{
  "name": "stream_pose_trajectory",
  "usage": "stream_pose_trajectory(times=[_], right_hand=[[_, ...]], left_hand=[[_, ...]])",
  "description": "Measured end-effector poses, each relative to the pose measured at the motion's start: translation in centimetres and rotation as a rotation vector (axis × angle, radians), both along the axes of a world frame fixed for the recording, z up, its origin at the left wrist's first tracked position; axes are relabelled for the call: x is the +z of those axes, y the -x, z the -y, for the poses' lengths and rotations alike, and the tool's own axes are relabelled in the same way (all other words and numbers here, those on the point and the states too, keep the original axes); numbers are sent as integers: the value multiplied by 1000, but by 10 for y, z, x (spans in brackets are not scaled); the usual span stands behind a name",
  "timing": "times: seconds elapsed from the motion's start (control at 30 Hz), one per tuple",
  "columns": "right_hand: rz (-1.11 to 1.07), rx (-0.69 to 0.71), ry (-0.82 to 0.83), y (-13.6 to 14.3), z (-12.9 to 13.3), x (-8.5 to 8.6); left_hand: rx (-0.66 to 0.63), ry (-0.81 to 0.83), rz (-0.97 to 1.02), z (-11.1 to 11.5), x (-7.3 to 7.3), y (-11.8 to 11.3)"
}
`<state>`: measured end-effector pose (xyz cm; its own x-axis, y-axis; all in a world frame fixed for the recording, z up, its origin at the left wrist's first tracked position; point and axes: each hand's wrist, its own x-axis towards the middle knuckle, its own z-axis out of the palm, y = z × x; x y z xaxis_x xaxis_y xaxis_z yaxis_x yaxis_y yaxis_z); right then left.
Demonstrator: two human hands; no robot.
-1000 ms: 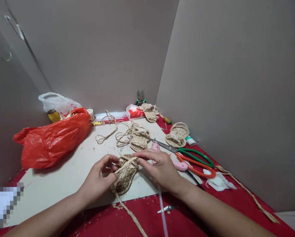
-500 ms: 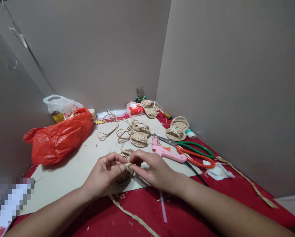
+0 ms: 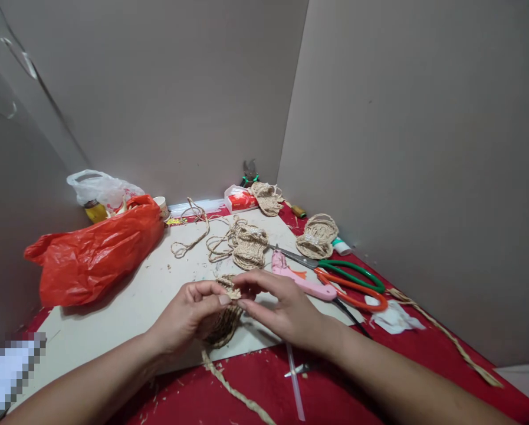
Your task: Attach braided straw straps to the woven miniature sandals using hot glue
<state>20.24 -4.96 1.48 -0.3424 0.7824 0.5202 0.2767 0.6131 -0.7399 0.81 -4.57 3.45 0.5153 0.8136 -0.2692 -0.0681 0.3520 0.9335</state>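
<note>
Between my hands is a small woven straw piece (image 3: 225, 332), held just over the near edge of the board. My left hand (image 3: 189, 313) pinches its upper part between thumb and fingers. From the other side my right hand (image 3: 279, 307) has its thumb and fingertips closed at the same spot, on a bit of the straw. A twisted straw cord (image 3: 233, 389) trails below the piece toward me. Part of the weave is hidden behind my fingers.
Beyond my hands lie other woven straw pieces (image 3: 250, 248), a pink glue gun (image 3: 306, 283) and scissors (image 3: 352, 277) with green and orange handles. A red plastic bag (image 3: 100, 254) is at left. A glue stick (image 3: 295, 383) lies near my right forearm; pliers (image 3: 250, 171) stand at the back.
My fingers have shifted slightly on the straw piece, whose frayed top now shows more between them. The view has tilted a little; the other things lie as before.
</note>
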Motion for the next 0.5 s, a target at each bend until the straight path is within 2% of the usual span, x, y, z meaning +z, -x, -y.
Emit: stream_pose_trajectory(times=[0.1, 0.23, 0.37, 0.5], right_hand=[[-54, 60, 285, -1, -4, 2], [-204, 164, 644, 0, -7, -1], [-322, 182, 807, 6, -5, -3], [-419, 134, 846, 12, -1, -3]], left_hand=[[58, -21, 24, 0, -2, -5], [73, -61, 43, 0, -13, -3], [50, -140, 27, 1, -22, 1], [28, -155, 38, 2, -23, 0]])
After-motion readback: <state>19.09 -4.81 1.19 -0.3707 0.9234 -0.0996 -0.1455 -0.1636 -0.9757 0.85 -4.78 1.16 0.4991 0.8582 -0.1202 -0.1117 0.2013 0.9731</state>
